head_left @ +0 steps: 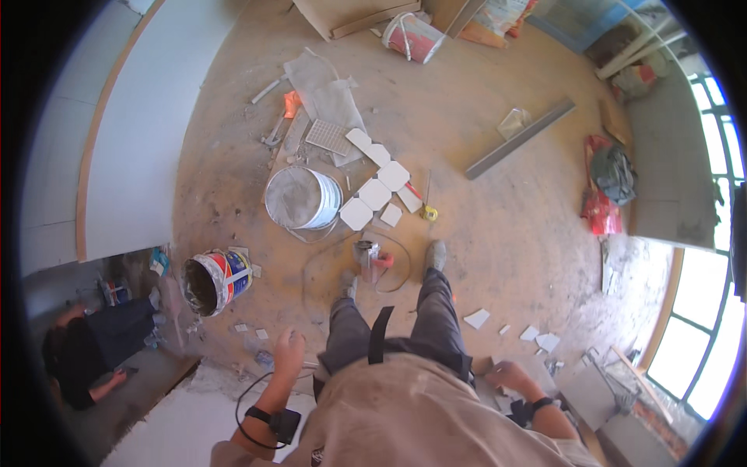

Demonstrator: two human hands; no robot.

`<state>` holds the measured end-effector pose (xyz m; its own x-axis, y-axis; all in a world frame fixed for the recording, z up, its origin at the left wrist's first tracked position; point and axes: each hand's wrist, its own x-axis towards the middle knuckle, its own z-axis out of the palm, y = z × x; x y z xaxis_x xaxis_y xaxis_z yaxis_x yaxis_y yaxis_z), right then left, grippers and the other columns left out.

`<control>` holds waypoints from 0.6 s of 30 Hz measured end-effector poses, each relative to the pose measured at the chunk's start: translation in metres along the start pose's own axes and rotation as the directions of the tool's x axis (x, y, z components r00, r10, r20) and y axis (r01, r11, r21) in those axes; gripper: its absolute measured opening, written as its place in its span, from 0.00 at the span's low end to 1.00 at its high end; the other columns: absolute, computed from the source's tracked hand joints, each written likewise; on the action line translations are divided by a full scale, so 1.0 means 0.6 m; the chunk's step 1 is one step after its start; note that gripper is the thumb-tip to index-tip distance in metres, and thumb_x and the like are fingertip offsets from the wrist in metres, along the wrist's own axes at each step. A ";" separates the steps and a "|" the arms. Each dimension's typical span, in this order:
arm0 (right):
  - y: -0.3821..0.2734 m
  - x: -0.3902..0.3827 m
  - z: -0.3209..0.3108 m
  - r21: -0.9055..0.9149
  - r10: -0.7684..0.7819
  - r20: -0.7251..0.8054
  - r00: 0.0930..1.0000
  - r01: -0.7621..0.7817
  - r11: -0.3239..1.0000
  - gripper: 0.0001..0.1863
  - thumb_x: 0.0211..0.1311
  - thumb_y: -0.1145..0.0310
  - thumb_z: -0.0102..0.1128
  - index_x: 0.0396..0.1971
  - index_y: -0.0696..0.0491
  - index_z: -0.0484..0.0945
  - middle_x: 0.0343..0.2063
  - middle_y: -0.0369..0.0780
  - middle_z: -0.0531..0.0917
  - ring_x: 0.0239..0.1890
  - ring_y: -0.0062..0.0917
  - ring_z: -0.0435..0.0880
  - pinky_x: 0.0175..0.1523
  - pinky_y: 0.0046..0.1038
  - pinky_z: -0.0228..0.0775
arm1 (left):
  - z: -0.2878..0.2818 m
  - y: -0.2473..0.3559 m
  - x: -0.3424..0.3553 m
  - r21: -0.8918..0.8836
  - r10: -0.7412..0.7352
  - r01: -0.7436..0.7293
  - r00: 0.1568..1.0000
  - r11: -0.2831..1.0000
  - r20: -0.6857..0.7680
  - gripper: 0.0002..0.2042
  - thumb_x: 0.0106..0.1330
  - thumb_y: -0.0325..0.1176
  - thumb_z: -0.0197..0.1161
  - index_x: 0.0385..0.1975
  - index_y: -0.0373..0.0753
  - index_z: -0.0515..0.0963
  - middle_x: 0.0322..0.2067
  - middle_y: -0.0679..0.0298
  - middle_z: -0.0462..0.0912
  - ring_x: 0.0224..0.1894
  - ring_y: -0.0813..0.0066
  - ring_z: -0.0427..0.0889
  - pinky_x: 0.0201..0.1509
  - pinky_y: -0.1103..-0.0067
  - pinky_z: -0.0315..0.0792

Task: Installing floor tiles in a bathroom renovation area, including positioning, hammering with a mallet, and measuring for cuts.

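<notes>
My left hand [289,349] hangs beside my left thigh, fingers loosely bent and holding nothing. My right hand [506,376] is out by my right hip, empty, with fingers apart and slightly bent. Between my shoes lies a red and silver power tool [381,258] with a looped cable. Just beyond, several white tiles [375,193] lie beside a white bucket [331,198] with grey contents. A yellow tape measure [429,212] is near the tiles. A hammer [272,136], an orange item [292,103] and a grid sheet [328,137] lie farther forward.
A colourful bucket [233,280] stands left, near another person [97,342] in dark clothes. A long grey bar [520,138] lies right of the tiles, red bags [601,212] by the right wall. Tile shards [476,317] lie behind my right foot. A tipped bucket [420,43] is ahead.
</notes>
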<state>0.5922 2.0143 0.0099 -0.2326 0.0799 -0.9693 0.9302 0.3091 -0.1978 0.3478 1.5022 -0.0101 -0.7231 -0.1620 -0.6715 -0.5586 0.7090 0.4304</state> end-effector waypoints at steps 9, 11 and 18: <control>-0.189 0.434 -0.224 0.040 -0.211 -0.294 0.932 0.232 0.972 0.18 0.62 0.60 0.56 0.31 0.63 0.80 0.20 0.42 0.83 0.21 0.24 0.82 0.29 0.27 0.74 | 0.245 0.036 0.085 0.394 -0.110 0.044 0.983 0.918 0.147 0.22 0.64 0.50 0.58 0.46 0.36 0.78 0.47 0.44 0.80 0.52 0.47 0.78 0.54 0.59 0.72; -0.249 0.521 -0.213 0.060 -0.207 -0.313 0.927 0.237 0.970 0.19 0.61 0.60 0.56 0.31 0.64 0.80 0.20 0.43 0.83 0.22 0.24 0.83 0.31 0.27 0.75 | 0.311 -0.043 0.061 0.596 -0.305 0.087 0.912 0.798 0.274 0.23 0.65 0.52 0.57 0.44 0.37 0.79 0.45 0.47 0.81 0.50 0.48 0.79 0.52 0.58 0.73; -0.267 0.828 -0.138 -0.137 -0.232 -0.250 0.940 0.203 0.970 0.19 0.60 0.57 0.55 0.33 0.59 0.82 0.29 0.50 0.85 0.32 0.39 0.86 0.41 0.37 0.76 | 0.386 -0.106 -0.080 0.510 -0.324 0.109 0.877 0.853 0.355 0.26 0.61 0.59 0.59 0.32 0.38 0.84 0.32 0.49 0.84 0.41 0.51 0.84 0.48 0.63 0.75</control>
<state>0.3040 2.0829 -0.4278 -0.5055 0.2405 -0.8287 0.8158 0.4460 -0.3682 0.5123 1.6240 -0.1449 -0.3093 -0.1281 -0.9423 -0.3480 0.9374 -0.0132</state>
